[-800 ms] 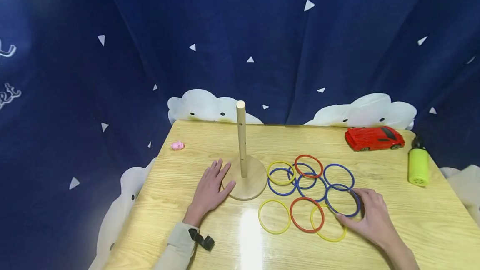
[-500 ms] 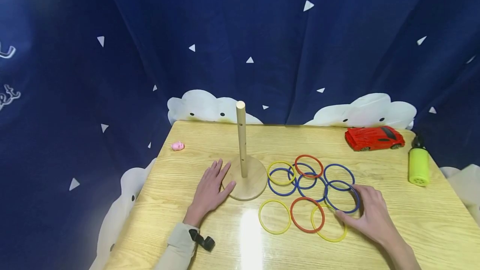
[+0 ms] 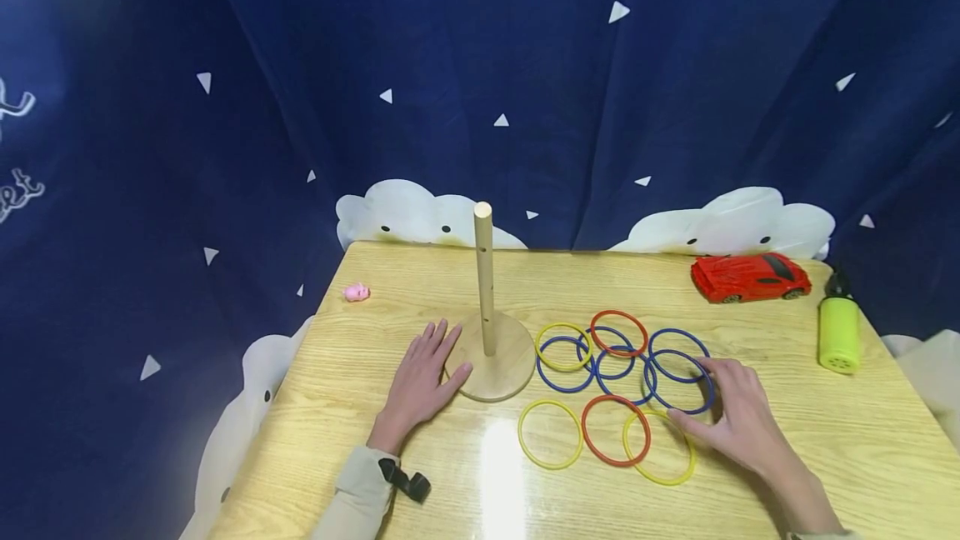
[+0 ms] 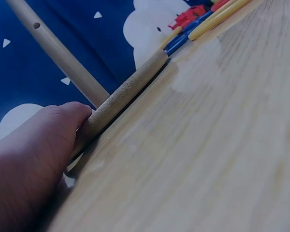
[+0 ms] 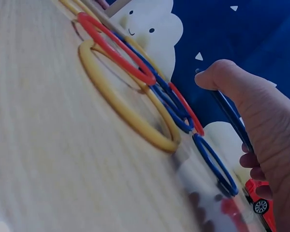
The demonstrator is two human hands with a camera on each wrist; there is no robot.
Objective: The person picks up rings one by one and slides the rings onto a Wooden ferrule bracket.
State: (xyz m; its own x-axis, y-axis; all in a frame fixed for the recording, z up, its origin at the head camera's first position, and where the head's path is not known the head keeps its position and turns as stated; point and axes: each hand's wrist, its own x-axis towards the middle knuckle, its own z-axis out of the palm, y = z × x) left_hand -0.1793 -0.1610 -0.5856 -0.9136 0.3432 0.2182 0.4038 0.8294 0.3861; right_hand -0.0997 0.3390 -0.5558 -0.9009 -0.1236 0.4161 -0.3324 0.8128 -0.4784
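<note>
My right hand (image 3: 742,419) holds a blue ring (image 5: 232,116) by its right side, between thumb and fingers. The right wrist view shows this ring raised over the table, and from the head it overlaps another blue ring (image 3: 708,348). My left hand (image 3: 422,382) lies with fingers extended beside the round wooden base (image 3: 513,373). Its thumb and fingertips are right at the base's rim. From that base rises a bare wooden post (image 3: 485,282). Below the held ring lie a red ring (image 3: 617,464) and a yellow ring (image 3: 666,483), partly overlapping.
Several blue rings, a red ring (image 3: 618,312) and a yellow ring (image 3: 562,324) overlap right of the base. Another yellow ring (image 3: 550,467) lies nearer. A red toy car (image 3: 750,277), lime-green bottle (image 3: 838,336) and small pink toy (image 3: 356,292) stand toward the table's edges.
The blue ring in my right hand has shifted slightly up and left in the head view, the hand moving with it. My left hand stays beside the base.
</note>
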